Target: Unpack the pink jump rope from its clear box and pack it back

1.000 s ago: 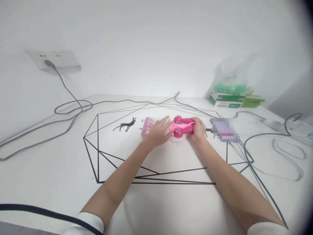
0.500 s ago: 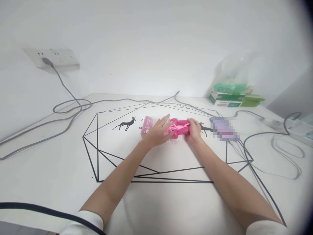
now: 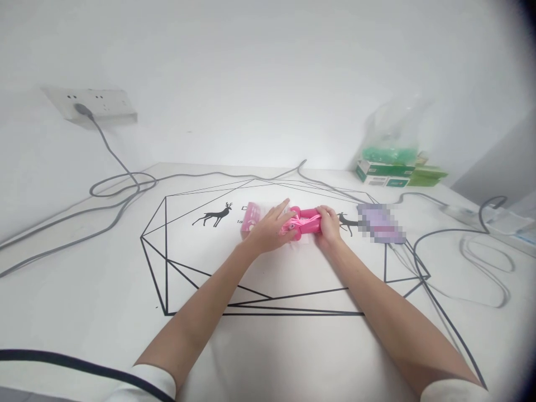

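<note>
My left hand (image 3: 270,228) lies over a pink and clear-plastic box (image 3: 251,216), its thumb and fingers around the package's right part. Out of that end stretches a bright pink plastic thing (image 3: 310,220) with two long, handle-like parts side by side and lighter pink strands between them. Its exact kind is unclear. My right hand (image 3: 330,226) is closed around its right end. The left hand's fingers cover where the pink thing meets the box.
A pixelated purple flat object (image 3: 381,223) lies right of my hands. Green and white boxes (image 3: 385,172) with a clear bag (image 3: 393,134) stand at the back right. Grey cables (image 3: 113,223) run along both sides, one from a wall socket (image 3: 94,105). A dark cable (image 3: 71,364) crosses the lower left.
The whole view has shifted slightly. Both hands keep their hold, and the pink thing and box look nearly unchanged relative to each other.
</note>
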Motion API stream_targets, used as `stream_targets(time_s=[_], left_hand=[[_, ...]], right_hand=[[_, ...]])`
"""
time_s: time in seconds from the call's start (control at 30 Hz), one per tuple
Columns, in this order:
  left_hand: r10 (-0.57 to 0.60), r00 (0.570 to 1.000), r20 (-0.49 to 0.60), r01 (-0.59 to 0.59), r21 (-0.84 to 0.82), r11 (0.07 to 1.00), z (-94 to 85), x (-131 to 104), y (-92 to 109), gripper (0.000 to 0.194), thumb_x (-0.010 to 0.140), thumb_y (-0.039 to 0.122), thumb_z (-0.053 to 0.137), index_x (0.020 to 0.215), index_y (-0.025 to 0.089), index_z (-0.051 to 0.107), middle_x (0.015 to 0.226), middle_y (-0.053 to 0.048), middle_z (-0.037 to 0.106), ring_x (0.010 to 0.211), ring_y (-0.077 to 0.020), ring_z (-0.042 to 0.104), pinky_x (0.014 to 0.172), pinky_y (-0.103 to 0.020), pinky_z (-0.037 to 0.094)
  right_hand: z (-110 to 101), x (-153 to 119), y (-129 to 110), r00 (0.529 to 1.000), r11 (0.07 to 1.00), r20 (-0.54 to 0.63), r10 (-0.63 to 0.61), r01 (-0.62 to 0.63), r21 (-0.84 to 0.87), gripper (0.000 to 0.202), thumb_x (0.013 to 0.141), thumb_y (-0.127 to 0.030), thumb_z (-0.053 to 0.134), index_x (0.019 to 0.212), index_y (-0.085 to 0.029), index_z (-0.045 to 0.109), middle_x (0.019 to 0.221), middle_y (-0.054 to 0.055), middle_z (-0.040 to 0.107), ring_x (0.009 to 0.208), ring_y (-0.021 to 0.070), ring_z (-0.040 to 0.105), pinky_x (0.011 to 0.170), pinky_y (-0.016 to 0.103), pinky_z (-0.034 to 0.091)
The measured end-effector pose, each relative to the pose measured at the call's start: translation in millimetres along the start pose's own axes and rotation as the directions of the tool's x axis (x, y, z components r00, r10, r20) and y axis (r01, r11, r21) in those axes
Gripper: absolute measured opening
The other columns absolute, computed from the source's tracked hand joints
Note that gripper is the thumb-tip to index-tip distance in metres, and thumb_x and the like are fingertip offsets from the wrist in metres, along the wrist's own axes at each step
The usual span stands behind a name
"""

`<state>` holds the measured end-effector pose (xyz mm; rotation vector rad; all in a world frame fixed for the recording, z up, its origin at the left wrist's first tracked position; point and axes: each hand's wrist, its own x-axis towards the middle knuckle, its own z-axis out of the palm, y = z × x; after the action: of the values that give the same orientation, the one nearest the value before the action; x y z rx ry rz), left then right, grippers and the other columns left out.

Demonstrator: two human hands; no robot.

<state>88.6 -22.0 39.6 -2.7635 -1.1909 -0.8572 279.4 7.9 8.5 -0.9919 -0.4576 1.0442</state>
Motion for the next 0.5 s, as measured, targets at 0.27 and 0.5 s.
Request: stream_targets(time_s=[0.27,0.5], left_hand=[[-0.035,0.999,0.009,0.035,-0.045,0.998,2.2,1,-1,0.046,0.092,0.039,0.056,0.135,0.024,0.052,0.158,-0.008,0.03,0.134,-0.0271,0.047,0.097,-0.039,0.053],[-0.023,0.999,0.025,0.026,-0.093,0.995,-1.3,0,-2,0.049,0.091,0.035,0.057,0.138,0.024,0.05,0.16,-0.007,0.027,0.134,-0.0271,0.048,0.095,-0.038,0.054]], right_hand=[[1,-3,-2,0.998,0.998,0.047,0.052,-0.051,-0.022,0.017,0.072,-0.025,0.067,0.086,-0.024,0.057,0.071,-0.005,0.062,0.063,0.0138,0.061,0.056,0.024,0.05],[4,-6,12,0.99,0.995,0.139,0.006,0.008,-0.101,0.022,0.075,-0.034,0.066,0.092,-0.025,0.056,0.082,-0.002,0.063,0.07,0.0158,0.062,0.061,0.029,0.052]])
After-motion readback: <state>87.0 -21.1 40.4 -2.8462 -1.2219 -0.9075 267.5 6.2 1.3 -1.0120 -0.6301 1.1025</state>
